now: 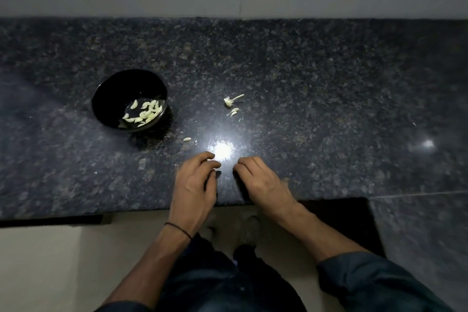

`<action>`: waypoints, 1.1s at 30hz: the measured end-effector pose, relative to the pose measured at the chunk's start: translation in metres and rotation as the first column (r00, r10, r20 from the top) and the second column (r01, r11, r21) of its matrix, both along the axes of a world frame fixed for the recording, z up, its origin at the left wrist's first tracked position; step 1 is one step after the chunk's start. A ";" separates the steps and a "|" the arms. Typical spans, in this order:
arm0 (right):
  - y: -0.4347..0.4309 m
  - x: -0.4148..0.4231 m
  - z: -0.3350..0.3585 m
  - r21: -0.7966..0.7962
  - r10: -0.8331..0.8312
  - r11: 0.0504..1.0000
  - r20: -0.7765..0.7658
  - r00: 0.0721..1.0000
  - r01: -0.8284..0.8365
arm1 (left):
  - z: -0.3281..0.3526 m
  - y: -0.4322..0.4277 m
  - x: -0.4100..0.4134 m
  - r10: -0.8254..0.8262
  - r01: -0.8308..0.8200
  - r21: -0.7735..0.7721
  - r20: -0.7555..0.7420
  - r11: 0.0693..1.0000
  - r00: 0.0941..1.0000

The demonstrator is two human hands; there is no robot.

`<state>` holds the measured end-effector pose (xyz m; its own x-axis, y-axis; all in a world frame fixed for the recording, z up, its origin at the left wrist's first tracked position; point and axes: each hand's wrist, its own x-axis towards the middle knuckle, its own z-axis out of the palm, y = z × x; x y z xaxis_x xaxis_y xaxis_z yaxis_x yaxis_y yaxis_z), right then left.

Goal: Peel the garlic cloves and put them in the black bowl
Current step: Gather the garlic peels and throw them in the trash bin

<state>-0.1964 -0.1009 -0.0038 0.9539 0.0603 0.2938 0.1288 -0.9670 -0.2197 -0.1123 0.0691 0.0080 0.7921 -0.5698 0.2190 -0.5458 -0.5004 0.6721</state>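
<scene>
**Head view: two curled hands low in the frame, loose garlic on the stone**

The dark speckled surface fills the middle of the frame, with a strong spot of reflected light just above the hands. The black bowl stands at centre left and holds a heap of peeled cloves on its floor.

The left hand and the right hand rest at the lower centre, near each other but apart, all fingers curled down to the stone. A pale spot shows at the left fingertips, beside the glare. I cannot tell if it is a clove that is pinched or only light. What is under the right fingers is hidden too.

Above the glare lies the bare garlic stem, and just below it two small cloves. One single clove lies between the bowl and the left hand.

These cloves are probably very light and firm, with dry, papery skin that tears easily. Once peeled they likely become a little slippery. It seems best to pinch one at its two ends and to start the skin at the blunt root end.
</scene>
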 end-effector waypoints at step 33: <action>0.444 -0.568 -0.157 0.566 -0.575 -0.457 -0.776 -0.258 -0.686 | -0.160 0.137 -0.455 -0.772 0.979 0.137 -0.635 -0.148 -0.028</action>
